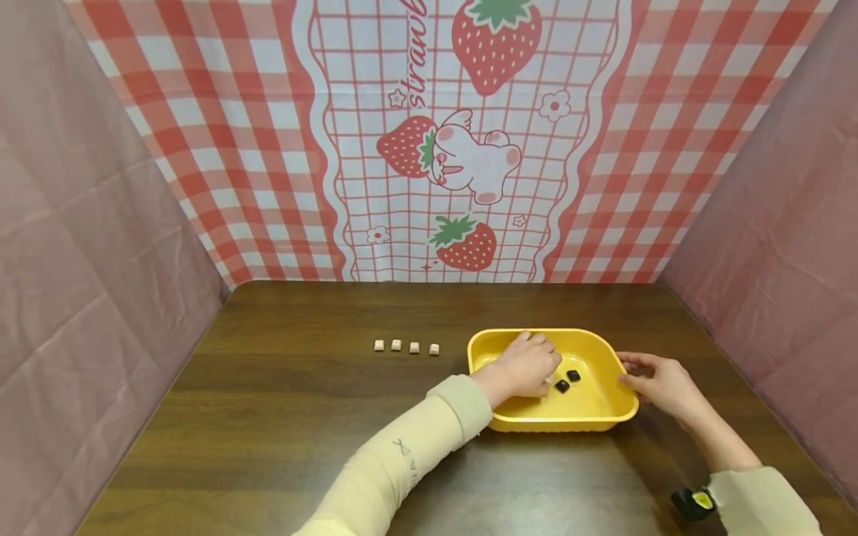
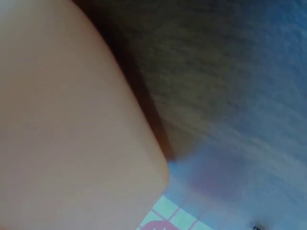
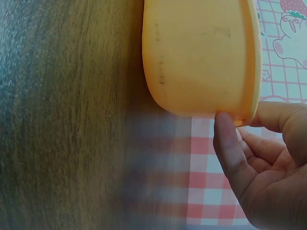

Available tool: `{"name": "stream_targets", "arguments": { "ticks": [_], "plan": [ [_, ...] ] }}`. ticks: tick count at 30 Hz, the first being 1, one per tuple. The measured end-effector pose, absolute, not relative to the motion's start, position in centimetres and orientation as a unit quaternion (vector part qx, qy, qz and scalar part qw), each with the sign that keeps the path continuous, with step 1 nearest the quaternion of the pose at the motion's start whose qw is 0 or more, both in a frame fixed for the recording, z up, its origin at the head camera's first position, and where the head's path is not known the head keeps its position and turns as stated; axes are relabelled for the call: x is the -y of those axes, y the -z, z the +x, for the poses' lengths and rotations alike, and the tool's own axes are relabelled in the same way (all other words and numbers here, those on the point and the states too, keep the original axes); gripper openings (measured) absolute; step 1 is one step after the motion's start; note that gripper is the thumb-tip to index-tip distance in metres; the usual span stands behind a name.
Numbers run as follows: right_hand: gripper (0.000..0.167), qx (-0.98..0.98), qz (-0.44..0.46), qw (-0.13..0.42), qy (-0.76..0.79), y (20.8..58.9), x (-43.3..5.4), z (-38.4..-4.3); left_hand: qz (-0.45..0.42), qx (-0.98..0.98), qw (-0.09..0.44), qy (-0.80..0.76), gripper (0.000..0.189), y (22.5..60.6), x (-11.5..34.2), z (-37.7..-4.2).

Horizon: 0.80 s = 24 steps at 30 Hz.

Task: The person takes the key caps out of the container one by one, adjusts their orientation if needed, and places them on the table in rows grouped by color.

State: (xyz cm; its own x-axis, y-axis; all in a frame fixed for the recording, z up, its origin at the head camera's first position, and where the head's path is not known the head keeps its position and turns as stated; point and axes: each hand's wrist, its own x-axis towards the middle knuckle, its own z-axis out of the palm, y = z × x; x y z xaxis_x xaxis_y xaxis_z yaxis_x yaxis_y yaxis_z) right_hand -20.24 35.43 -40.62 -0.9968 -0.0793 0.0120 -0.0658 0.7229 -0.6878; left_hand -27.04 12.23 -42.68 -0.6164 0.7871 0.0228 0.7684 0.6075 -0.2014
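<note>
The yellow rounded plastic tray (image 1: 595, 394) is pinched by the right hand (image 1: 662, 383); for the left hand (image 1: 525, 365), fingers half hidden, spread and hold cannot be told.

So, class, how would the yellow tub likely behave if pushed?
Probably stiff: the yellow tub shows no bend where the right hand grips it. Being wide and low, it seems unlikely to tip. Its shiny inside may let the black pieces slide.

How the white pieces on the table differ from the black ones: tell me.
The four white pieces lie on the table; the two visible black pieces lie in the tray. The white pieces form a spaced row; the black pieces sit close together. Both kinds are small and blocky.
</note>
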Motion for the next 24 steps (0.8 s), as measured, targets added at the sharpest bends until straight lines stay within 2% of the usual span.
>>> {"name": "stream_targets", "arguments": {
  "ticks": [24],
  "plan": [
    [0.049, -0.924, -0.036, 0.015, 0.379, 40.7, -35.5, -20.2, -0.421, 0.903, 0.075, -0.032, 0.019, 39.1, -7.9, -27.0]
  ]
}}
